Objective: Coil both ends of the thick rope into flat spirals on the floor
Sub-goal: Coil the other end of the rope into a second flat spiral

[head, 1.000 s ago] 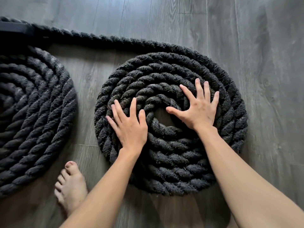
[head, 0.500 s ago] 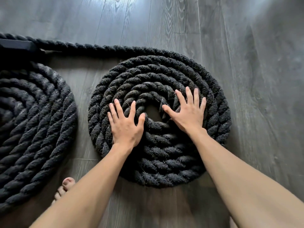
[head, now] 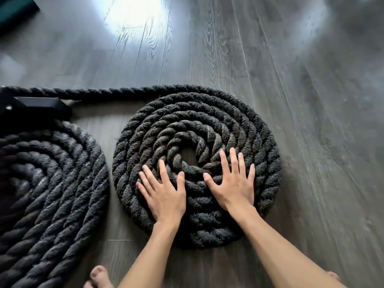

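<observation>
Rope (head: pixel 124 92), thick and black, is lying on the grey wooden floor (head: pixel 280 59) as two flat spirals joined by one straight run along the far side. The right spiral (head: pixel 199 113) is sitting mid-view with both hands on it. The left hand (head: pixel 164 196) and the right hand (head: pixel 234 190) are lying palm down, fingers straight and spread, gripping nothing and only pressing on the turns.

A second ago they were flanking the small gap at the centre. Now they are sitting lower, on the near rings, fingertips just reaching the inner turns. The gap is staying open and the turns are lying snug, so this looks like smoothing, not winding. The left spiral (head: pixel 58 183), cut off by the frame edge, is looking wound too, so the task seems close to done.

Counting: one rope, two spirals, two hands, one black bracket (head: pixel 37 107) beside the far-left run, and toes of a left foot (head: pixel 97 277) and a right foot (head: pixel 333 275).
</observation>
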